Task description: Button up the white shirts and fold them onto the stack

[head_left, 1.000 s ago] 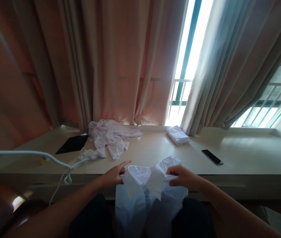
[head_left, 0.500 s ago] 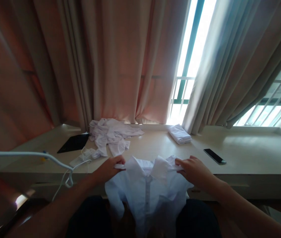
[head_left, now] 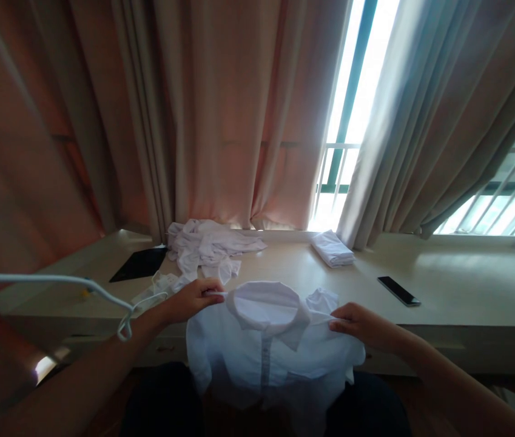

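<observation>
left hand (head_left: 196,295) and right hand (head_left: 357,323) each pinch a shoulder of the white shirt (head_left: 270,346), held at the desk (head_left: 443,285) edge over the lap. crumpled white clothes (head_left: 209,249), folded cloth (head_left: 332,249), phone (head_left: 398,291), black pad (head_left: 139,264) and hanger (head_left: 102,294) lie nearby. curtains (head_left: 221,121) behind.

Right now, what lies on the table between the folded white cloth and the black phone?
In the head view, nothing lies between the folded white cloth and the black phone: only bare table surface, with the curtain hem behind it.
</observation>
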A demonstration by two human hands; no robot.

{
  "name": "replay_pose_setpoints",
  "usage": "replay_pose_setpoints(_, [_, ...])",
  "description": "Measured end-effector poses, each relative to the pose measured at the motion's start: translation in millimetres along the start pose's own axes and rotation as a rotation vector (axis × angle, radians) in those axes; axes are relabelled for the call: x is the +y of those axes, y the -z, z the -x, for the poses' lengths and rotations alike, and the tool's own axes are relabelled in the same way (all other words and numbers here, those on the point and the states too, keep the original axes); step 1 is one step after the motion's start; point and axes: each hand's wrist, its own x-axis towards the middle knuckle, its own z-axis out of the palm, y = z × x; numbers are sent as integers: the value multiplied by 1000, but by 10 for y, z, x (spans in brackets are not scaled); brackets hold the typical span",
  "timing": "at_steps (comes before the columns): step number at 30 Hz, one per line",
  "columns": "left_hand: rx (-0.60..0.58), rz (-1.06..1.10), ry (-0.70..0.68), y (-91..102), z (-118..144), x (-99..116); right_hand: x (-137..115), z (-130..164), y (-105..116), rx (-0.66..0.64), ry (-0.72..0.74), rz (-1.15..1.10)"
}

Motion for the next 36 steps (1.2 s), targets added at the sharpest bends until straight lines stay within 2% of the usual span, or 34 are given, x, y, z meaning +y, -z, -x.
replay_pose_setpoints(5, [169, 30, -3, 72, 40, 126, -147, -19, 64, 118, 152, -34])
replay_pose_setpoints(8, [268, -12, 9, 46, 45, 152, -286, 2, 99, 303, 153, 157])
replay_pose_setpoints(10, [215, -66, -2, -28, 10, 84, -308, -1, 76, 418, 106, 422])
replay_pose_setpoints(12, [39, -148, -11, -103, -47, -26, -269, -17, 41, 452, 37, 659])
replay_pose_setpoints(14, [-22, -186, 8, -128, -102, -115, -203, -30, 40, 484, -28, 755])
replay_pose_setpoints(16, [-62, -149, 18, -89, -133, -133, -146, -30, 93, 579, -53, 738])
replay_pose_setpoints(19, [-152, -74, 5, 20, -147, -47, -90, -35, 226, 709, -25, 608])
replay_pose_setpoints(21, [-139, -63, 29, 70, -154, 11, -55, -51, 296, 736, -5, 470])
replay_pose_setpoints(24, [-115, 37, 92, 64, -153, -4, 11, -54, 334, 689, 27, 249])
replay_pose_setpoints(28, [-110, 204, 129, -37, -79, -193, 130, 76, 366, 448, 44, 162])
replay_pose_setpoints(30, [-98, 102, 140, -79, -22, -294, 198, 194, 414, 328, -6, 187])
replay_pose_setpoints(33, [-135, -92, 144, -104, 73, -372, 267, 408, 489, 224, -38, 220])
replay_pose_setpoints(36, [-213, -98, 160, -123, 191, -342, 274, 638, 471, 143, -25, 191])
